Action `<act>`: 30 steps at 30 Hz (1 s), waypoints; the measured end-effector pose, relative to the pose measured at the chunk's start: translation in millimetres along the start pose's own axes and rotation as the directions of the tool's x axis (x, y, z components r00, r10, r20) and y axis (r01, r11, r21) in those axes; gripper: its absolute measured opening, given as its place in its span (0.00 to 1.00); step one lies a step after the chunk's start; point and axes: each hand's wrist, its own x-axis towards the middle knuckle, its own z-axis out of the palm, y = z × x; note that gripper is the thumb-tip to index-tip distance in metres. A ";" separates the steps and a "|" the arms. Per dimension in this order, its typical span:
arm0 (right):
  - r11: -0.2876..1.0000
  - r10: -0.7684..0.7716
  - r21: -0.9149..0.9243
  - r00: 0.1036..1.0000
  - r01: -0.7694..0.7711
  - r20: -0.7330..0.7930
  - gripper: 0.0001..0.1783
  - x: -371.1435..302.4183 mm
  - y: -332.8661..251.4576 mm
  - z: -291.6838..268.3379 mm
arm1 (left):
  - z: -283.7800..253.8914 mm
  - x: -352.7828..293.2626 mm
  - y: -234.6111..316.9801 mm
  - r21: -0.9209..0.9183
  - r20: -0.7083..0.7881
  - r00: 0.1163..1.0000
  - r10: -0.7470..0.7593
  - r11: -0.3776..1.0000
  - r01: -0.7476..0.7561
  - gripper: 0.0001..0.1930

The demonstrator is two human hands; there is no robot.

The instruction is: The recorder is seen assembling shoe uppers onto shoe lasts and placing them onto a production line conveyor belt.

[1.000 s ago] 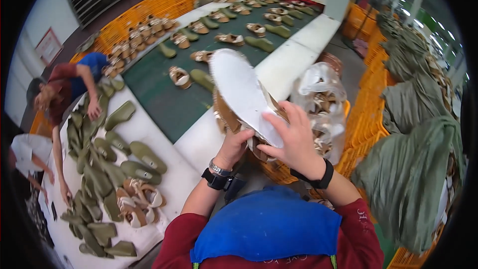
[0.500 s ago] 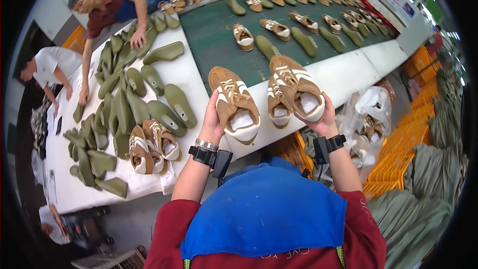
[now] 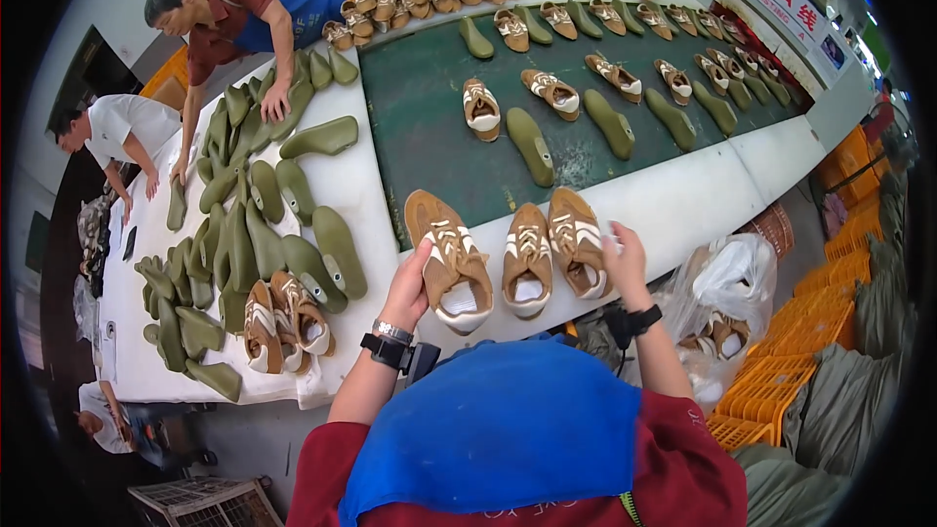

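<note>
My left hand (image 3: 406, 285) grips the side of a brown sneaker (image 3: 450, 259) with white stripes and a white heel, above the near edge of the white table. Two more such sneakers stand to its right: a middle sneaker (image 3: 527, 262) and a right-hand sneaker (image 3: 578, 242), side by side at the table's edge. My right hand (image 3: 628, 262) is beside the right-hand sneaker, with its fingers stretched out and only partly visible. White filling shows inside all three shoes.
Green shoe lasts (image 3: 339, 252) and a few sneakers (image 3: 305, 315) lie on the left part of the table (image 3: 337, 185). A green belt (image 3: 429, 127) carries sneakers and lasts in rows. A co-worker's hand (image 3: 276, 101) touches lasts. Orange crates (image 3: 800, 332) and a plastic bag (image 3: 732, 278) stand right.
The right-hand sneaker has come down beside the middle one, and my right hand has moved from its heel to its side. The left-hand sneaker sits lower in view.
</note>
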 end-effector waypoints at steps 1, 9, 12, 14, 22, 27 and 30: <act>0.980 -0.028 0.197 0.979 -0.012 0.201 0.21 9.7 -48.0 -1.4 | 5.5 -3.1 1.0 0.123 -0.018 0.999 0.041 0.992 -0.039 0.22; 0.851 -0.509 0.372 0.753 0.370 0.416 0.23 15.5 -193.1 32.0 | 22.9 -6.0 4.3 0.154 -0.050 0.995 0.085 0.985 -0.077 0.20; 0.842 -0.536 0.335 0.722 0.423 0.437 0.22 8.5 -212.4 48.5 | 11.8 -17.1 15.7 0.176 -0.040 0.977 0.207 0.964 -0.197 0.24; 0.829 -0.559 0.321 0.707 0.459 0.434 0.20 5.4 -221.3 60.4 | 13.8 -30.1 18.8 0.648 -0.198 0.807 0.556 0.692 -0.318 0.33; 0.793 -0.582 0.427 0.745 0.434 0.325 0.14 -13.4 -265.1 70.2 | 9.9 -90.7 42.3 0.890 0.452 0.626 0.635 -0.274 -0.364 0.14; 0.841 -0.480 0.464 0.777 0.277 0.406 0.14 -14.1 -266.6 61.7 | -5.4 -89.7 56.6 0.869 0.461 0.680 0.571 -0.133 -0.477 0.11; 0.816 -0.447 0.563 0.761 0.131 0.470 0.17 -10.2 -264.3 66.5 | -13.1 -84.3 59.3 0.901 0.338 0.663 0.668 -0.026 -0.433 0.08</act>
